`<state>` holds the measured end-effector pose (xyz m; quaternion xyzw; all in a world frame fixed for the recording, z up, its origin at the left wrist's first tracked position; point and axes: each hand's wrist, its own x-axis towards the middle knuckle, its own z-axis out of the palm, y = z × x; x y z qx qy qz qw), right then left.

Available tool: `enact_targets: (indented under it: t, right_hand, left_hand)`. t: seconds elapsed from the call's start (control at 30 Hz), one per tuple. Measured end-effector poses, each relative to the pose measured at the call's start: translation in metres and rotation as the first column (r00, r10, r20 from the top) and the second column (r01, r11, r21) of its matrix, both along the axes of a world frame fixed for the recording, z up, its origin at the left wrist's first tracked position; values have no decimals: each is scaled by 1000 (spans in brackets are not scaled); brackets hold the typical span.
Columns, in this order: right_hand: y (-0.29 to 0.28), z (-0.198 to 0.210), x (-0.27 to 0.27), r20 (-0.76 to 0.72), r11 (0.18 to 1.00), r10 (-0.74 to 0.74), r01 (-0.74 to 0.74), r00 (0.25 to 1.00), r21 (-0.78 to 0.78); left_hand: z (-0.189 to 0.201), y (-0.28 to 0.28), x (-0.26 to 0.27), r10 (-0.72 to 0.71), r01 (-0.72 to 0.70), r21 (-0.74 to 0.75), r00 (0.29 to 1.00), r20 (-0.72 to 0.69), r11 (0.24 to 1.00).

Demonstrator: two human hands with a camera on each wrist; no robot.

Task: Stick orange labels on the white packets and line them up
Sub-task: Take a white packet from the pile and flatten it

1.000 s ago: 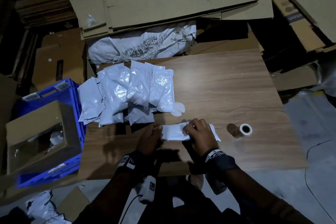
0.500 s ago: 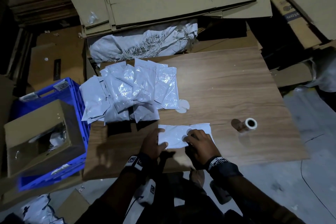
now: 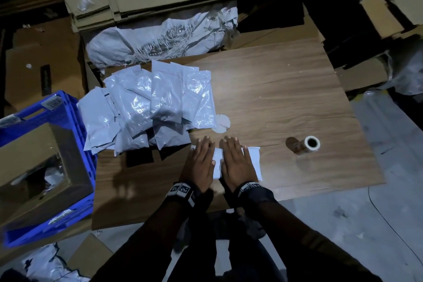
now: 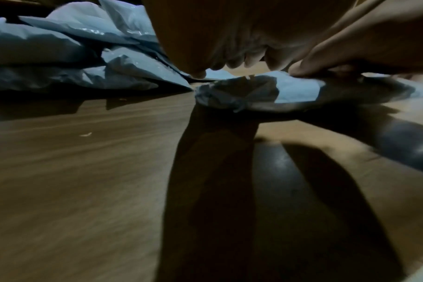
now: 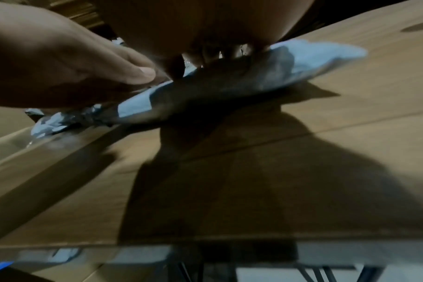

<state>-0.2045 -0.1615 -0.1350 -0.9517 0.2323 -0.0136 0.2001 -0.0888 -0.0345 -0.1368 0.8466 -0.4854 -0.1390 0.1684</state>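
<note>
White packet lies flat near table front edge, beside loose packet pile. Left hand and right hand press on it, fingers straight, gripping nothing. Packet likely light, soft, slick film; best pinched at corner or edge. Label roll stands apart, right.

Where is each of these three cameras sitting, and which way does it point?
Head: looks down from above at the wooden table; shows both forearms, left hand and right hand flat on a white packet.
Left wrist: low over the table, facing along the left hand's fingers; the right hand shows too.
Right wrist: low, facing along the right hand; the left hand shows.
All three share the packet.
</note>
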Motion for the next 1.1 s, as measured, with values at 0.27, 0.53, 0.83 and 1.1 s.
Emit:
enact_targets:
  t: [0.27,0.53,0.83,1.1]
  right_hand:
    - [2,-15,0,-43,997,18,-21,999,-70]
    - [3,-24,0,-60,996,19,-24,998,-86]
    - [-5,-24,-2,-108,996,45,-52,993,-67]
    - [-48,-12,-37,-197,999,42,-47,979,-25]
  left_hand:
    - [-17,2,-5,22,-31,96,996,90,995]
    - [-15,1,-13,33,-62,175,986,165,983]
    - [-4,1,-13,19,-45,161,987,163,986]
    - [6,12,7,6,-3,199,1000,-11,980]
